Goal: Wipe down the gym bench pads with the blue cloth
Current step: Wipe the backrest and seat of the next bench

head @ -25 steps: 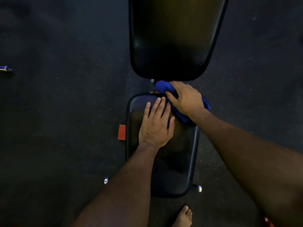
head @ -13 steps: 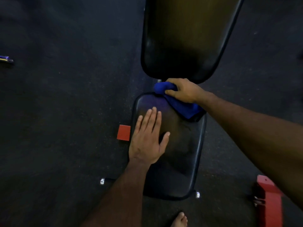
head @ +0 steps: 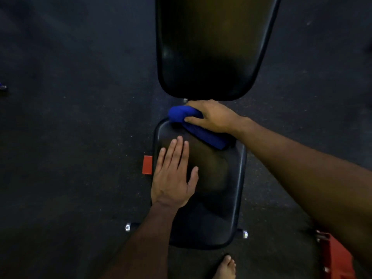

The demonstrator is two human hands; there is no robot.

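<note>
Dark gym floor [head: 70, 137] under bench. Blue cloth [head: 203, 133] is gripped by right hand [head: 213, 117], fingers curled round it, at far edge of seat pad [head: 221, 208], just below back pad [head: 211, 47]. Left hand [head: 173, 178] is laid flat on seat pad's left side, fingers straight.

Back pad [head: 211, 47] running off top edge. Right hand [head: 213, 116] covering middle of blue cloth [head: 179, 114], fingertips hiding behind it. Left hand [head: 173, 176] hiding seat pad's [head: 217, 198] left edge. Red object [head: 336, 256] and bare foot [head: 226, 267] getting cropped at bottom.
</note>
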